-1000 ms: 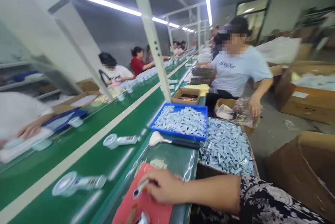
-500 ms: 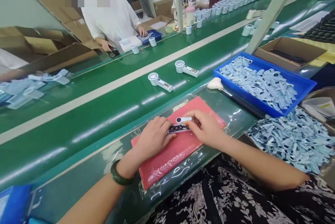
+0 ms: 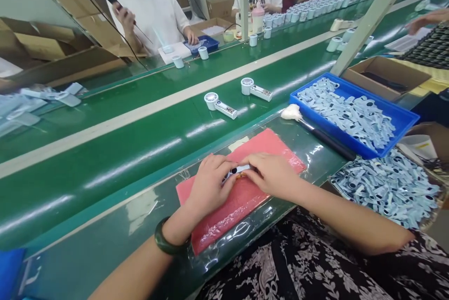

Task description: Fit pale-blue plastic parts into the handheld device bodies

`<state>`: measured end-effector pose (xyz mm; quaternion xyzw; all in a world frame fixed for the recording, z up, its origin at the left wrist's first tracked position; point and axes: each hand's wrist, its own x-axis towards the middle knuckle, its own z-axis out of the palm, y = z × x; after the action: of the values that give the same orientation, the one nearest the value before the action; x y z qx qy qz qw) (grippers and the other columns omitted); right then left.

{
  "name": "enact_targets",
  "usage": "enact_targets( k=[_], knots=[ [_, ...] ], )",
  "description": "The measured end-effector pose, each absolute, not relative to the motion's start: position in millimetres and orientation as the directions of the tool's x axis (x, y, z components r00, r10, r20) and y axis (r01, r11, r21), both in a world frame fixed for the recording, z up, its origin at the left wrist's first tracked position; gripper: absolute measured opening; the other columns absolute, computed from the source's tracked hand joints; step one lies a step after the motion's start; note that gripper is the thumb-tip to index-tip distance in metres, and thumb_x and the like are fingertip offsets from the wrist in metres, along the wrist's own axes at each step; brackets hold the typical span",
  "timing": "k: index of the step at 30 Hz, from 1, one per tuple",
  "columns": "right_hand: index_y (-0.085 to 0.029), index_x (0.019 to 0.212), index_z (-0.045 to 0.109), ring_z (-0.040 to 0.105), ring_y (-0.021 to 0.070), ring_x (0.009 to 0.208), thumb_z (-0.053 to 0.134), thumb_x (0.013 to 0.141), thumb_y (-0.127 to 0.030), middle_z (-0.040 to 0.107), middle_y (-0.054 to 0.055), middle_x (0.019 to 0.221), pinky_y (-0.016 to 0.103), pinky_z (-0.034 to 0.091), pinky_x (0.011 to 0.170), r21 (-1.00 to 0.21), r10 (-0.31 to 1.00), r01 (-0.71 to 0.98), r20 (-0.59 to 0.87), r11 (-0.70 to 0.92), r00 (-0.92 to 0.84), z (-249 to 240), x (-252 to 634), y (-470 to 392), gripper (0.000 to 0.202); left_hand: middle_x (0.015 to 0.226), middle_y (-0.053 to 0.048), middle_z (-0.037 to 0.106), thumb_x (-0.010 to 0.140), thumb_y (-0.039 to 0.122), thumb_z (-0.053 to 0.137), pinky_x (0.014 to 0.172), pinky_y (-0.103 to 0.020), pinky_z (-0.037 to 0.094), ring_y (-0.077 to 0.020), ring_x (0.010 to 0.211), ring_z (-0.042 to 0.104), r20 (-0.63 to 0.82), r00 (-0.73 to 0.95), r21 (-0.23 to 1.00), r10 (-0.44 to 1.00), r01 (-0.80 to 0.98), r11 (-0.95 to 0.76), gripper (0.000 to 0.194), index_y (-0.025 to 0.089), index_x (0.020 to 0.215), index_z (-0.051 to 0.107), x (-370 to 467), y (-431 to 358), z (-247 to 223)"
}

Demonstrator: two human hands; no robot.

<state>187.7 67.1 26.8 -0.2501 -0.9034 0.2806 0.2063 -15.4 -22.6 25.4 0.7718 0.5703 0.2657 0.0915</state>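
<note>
Piece (image 3: 242,169), pale blue with a black oval towards its left end, sits at the centre of the frame, between our hands and over the red pad (image 3: 228,216). We pinch its left end between thumb and fingertips of our left hand (image 3: 209,183), the fingers close together. Our right hand (image 3: 275,175) pinches the right end between thumb and forefinger; how its other fingers lie, we cannot tell. We wear a dark green bangle (image 3: 168,239) on the left wrist.

Right of centre, we have a blue tray (image 3: 403,120) broadly covered with loose pale-blue pieces (image 3: 365,117), many showing black ovals. Below it, at the lower right, a bigger heap (image 3: 389,188) of such pieces fills a container we see only in part. Just behind the tray, our open cardboard box (image 3: 372,89) holds something dark, too unclear to name. Along the tray's near-left side lies a brush (image 3: 326,139) with a white head and black handle.

Above the pad, we see two white devices (image 3: 224,108) (image 3: 257,92), each with a round head and a handle, lying on the green belt (image 3: 140,136).

Across the belt, upper centre, a co-worker's hand (image 3: 191,36) is at a small blue tray (image 3: 212,44) with pale bits in it. At the upper left stand open cartons (image 3: 38,45); we cannot see their contents.
</note>
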Motion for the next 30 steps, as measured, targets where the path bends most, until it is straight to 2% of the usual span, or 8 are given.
enact_targets(
  k=[6,11,15,18,22,24,27,30],
  knots=[
    [-0.019,0.102,0.07,0.059,0.0223,0.094,0.061,0.101,-0.028,0.067,0.005,0.1,0.038,0.044,0.083,-0.559,0.547,0.311,0.323,0.769,-0.772,18,187,73,0.012,0.104,-0.006,0.064,0.099,0.021,0.054,0.085,-0.038,0.051,-0.0233,0.097,0.059,0.289,0.112,0.541,0.951,0.8,-0.258,0.014,0.021,0.106,0.066,-13,-25,29],
    [-0.017,0.101,0.068,0.061,0.0212,0.1,0.061,0.101,-0.025,0.07,0.005,0.105,0.038,0.045,0.091,-0.661,0.565,0.233,0.344,0.713,-0.75,-3,185,71,0.01,0.104,-0.005,0.064,0.1,0.025,0.055,0.083,-0.038,0.05,-0.0233,0.097,0.06,0.272,0.13,0.508,0.954,0.823,-0.256,0.013,0.022,0.108,0.065,-11,-26,29],
    [-0.018,0.103,0.068,0.064,0.0195,0.1,0.064,0.099,-0.021,0.071,0.004,0.106,0.035,0.049,0.089,-0.768,0.568,0.158,0.302,0.621,-0.765,-5,189,70,0.007,0.11,-0.006,0.064,0.103,0.03,0.057,0.089,-0.04,0.049,-0.0236,0.104,0.06,0.315,0.167,0.451,0.934,0.84,-0.303,0.014,0.023,0.114,0.062,-8,-33,30],
    [-0.02,0.115,0.068,0.064,0.0206,0.106,0.067,0.096,-0.02,0.07,0.005,0.114,0.037,0.05,0.092,-0.812,0.55,0.148,0.236,0.564,-0.801,2,195,73,0.019,0.11,-0.005,0.063,0.104,0.027,0.054,0.087,-0.038,0.05,-0.0223,0.103,0.06,0.324,0.181,0.393,0.928,0.867,-0.307,0.013,0.022,0.115,0.062,-4,-40,33],
    [-0.02,0.137,0.06,0.059,0.0264,0.121,0.068,0.095,-0.026,0.066,0.01,0.13,0.047,0.046,0.106,-0.783,0.477,0.211,0.123,0.585,-0.87,10,201,75,0.043,0.103,-0.006,0.063,0.104,0.033,0.055,0.076,-0.039,0.049,-0.0243,0.091,0.058,0.312,0.211,0.274,0.926,0.914,-0.301,0.016,0.021,0.111,0.062,4,-47,39],
    [-0.02,0.14,0.058,0.056,0.0283,0.124,0.067,0.096,-0.029,0.065,0.01,0.131,0.051,0.043,0.109,-0.754,0.421,0.23,0.067,0.615,-0.905,12,202,73,0.045,0.107,-0.008,0.064,0.104,0.037,0.055,0.082,-0.045,0.05,-0.0283,0.098,0.057,0.284,0.227,0.23,0.932,0.927,-0.296,0.022,0.02,0.115,0.061,7,-50,38],
    [-0.021,0.139,0.06,0.055,0.0291,0.123,0.065,0.098,-0.028,0.065,0.01,0.13,0.052,0.042,0.108,-0.716,0.412,0.267,0.032,0.645,-0.91,14,200,69,0.042,0.117,-0.01,0.065,0.104,0.034,0.053,0.096,-0.053,0.049,-0.0327,0.117,0.056,0.258,0.214,0.246,0.942,0.929,-0.278,0.025,0.018,0.121,0.058,12,-54,30],
    [-0.022,0.136,0.061,0.056,0.0284,0.121,0.064,0.098,-0.026,0.065,0.009,0.127,0.05,0.041,0.107,-0.69,0.446,0.294,0.046,0.661,-0.894,12,198,67,0.038,0.117,-0.01,0.067,0.103,0.027,0.053,0.096,-0.051,0.051,-0.0298,0.114,0.06,0.279,0.172,0.26,0.945,0.934,-0.247,0.019,0.017,0.118,0.058,17,-55,22]
  ],
)
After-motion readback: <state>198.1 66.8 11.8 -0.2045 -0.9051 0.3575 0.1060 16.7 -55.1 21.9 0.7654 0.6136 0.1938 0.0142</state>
